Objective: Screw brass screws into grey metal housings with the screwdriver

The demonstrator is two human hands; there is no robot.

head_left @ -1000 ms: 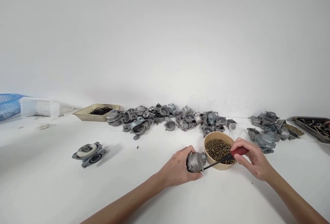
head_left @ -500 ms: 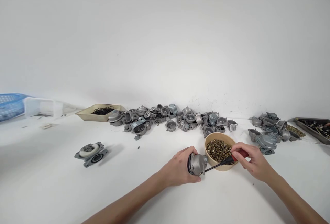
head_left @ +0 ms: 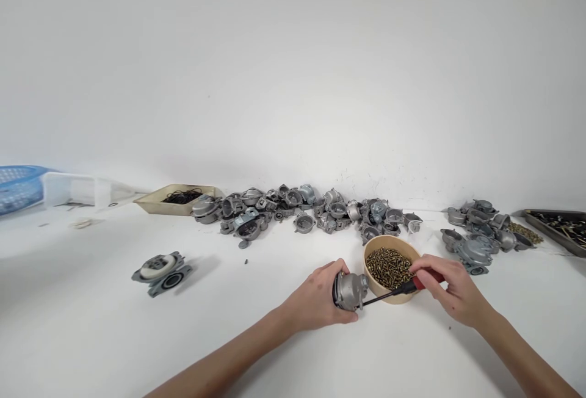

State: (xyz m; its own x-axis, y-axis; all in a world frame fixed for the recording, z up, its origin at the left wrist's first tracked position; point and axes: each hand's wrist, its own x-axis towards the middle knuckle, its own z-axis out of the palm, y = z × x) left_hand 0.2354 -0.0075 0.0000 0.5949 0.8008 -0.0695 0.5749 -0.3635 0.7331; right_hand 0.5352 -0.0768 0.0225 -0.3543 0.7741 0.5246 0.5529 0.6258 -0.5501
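Observation:
A round grey metal housing is gripped in my left hand, turned on its side. My right hand is closed around the red and black handle of a screwdriver. The screwdriver's thin dark shaft slopes down to the left and meets the lower edge of the housing; its tip is hidden there. Just behind the tool stands a round tan tub holding many small brass-coloured screws. Off to the left, a separate grey metal housing with a white ring inside lies on the white table.
Along the wall lies a long heap of grey metal housings, with another pile at right. A beige tray of black rings and a blue basket stand left. At far right is a dark tray of small parts.
My right hand has shifted very slightly, its fingers changing a little around the screwdriver handle. The housing and my left hand stay almost in place.

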